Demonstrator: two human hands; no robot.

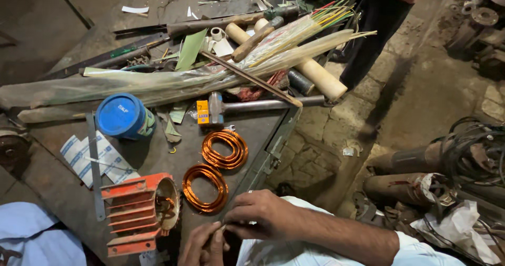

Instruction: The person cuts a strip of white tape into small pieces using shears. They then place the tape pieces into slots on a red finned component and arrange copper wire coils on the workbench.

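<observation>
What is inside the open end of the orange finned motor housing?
Inside the orange motor housing, copper-coloured windings show at the open end. Deeper inside is dark and hidden by the casing.

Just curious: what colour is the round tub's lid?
Blue lid, clearest in the head view.

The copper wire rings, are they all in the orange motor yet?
Not yet. Two copper coils are wound and lie loose on the workbench, outside the orange motor housing. Some copper shows inside the housing's open end. The left hand and right hand pinch something small together; what it is I cannot tell. Both loose coils look left to fit.
</observation>
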